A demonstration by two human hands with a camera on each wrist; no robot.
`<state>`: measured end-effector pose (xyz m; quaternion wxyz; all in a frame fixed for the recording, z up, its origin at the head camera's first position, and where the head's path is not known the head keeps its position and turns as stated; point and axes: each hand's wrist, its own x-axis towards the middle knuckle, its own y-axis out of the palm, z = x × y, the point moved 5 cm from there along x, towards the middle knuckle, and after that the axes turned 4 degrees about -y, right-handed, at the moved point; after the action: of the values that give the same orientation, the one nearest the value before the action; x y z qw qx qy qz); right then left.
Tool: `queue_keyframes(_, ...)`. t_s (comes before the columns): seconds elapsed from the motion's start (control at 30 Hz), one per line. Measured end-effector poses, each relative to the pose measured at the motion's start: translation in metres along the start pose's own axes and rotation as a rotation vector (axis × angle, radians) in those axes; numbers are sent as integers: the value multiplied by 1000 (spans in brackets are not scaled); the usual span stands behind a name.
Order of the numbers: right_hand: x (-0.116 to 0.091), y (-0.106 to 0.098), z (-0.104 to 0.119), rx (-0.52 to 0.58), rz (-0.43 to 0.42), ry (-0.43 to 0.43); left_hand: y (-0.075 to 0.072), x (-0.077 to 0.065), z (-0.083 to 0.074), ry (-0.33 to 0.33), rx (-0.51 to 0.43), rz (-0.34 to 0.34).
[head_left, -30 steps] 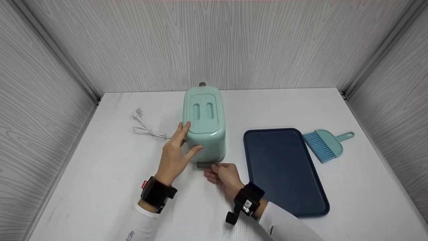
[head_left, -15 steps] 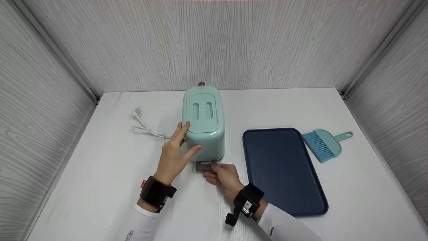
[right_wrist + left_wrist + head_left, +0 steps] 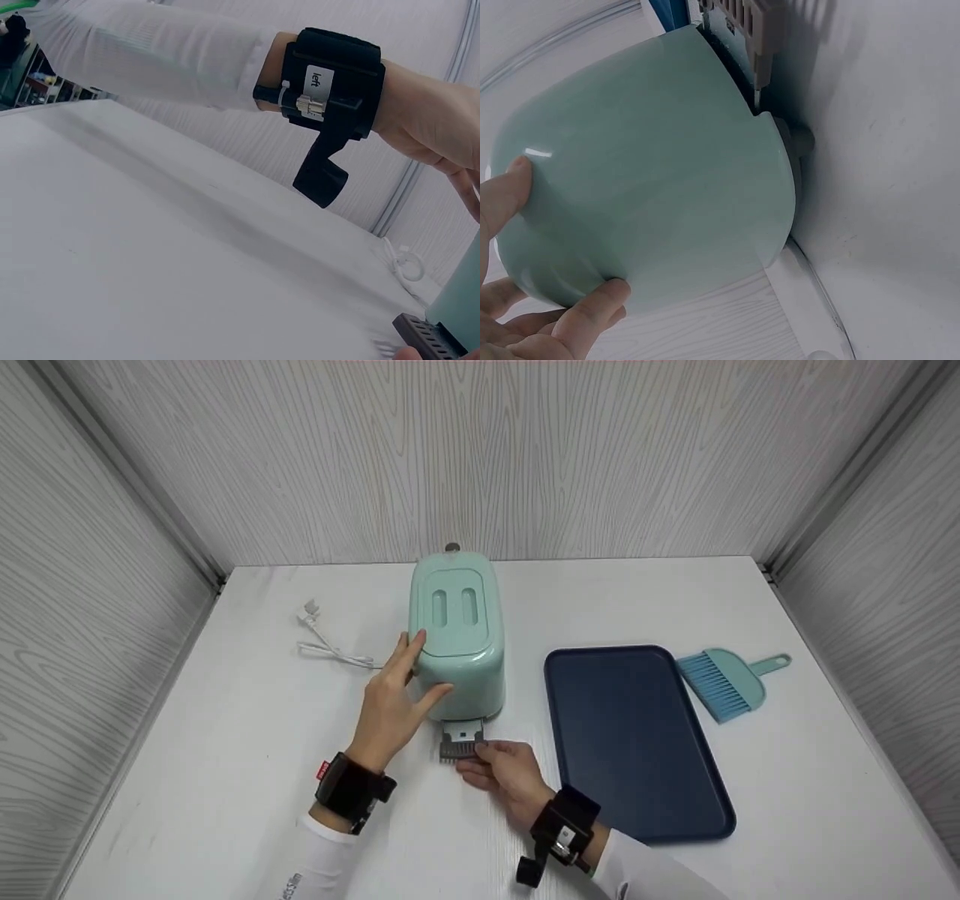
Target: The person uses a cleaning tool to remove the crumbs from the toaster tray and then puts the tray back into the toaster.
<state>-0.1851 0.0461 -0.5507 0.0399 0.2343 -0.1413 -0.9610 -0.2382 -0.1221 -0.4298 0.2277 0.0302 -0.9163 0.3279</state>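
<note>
A mint-green toaster [image 3: 457, 615] with a slotted lid stands mid-table, its dark knob at the far end. My left hand [image 3: 386, 712] rests on its near left corner, thumb against the near face and fingers spread along the side. The left wrist view shows fingertips touching the glossy shell [image 3: 645, 165]. From the base at the near end sticks out a crumb tray [image 3: 460, 731] with a grey, comb-like handle [image 3: 746, 26]. My right hand [image 3: 510, 772] pinches the handle's right end between thumb and fingers. Only a fingertip of that hand shows in the right wrist view, beside the tray [image 3: 424, 335].
A dark blue tray [image 3: 637, 742] lies right of the toaster. Touching its upper right edge is a mint dustpan-style hand brush [image 3: 724, 686] with blue bristles. The toaster's white cord and plug [image 3: 322, 637] lie to the left. Grey wood-grain panels [image 3: 480, 457] enclose the table.
My right hand has drawn the crumb tray out of the toaster's base toward me, so its flat metal part now shows. The left hand and the toaster have stayed put.
</note>
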Motion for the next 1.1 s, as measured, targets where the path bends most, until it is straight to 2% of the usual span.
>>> queue_keyframes(0.33,-14,-2,-8,36,12,45,0,-1,0,-1,-8,-1)
queue_keyframes(0.57,-22,-4,-12,69,29,39,0,-1,-2,-6,-1,-2)
queue_keyframes(1.1,-39,-9,-20,64,41,65,0,1,-2,-13,-10,12)
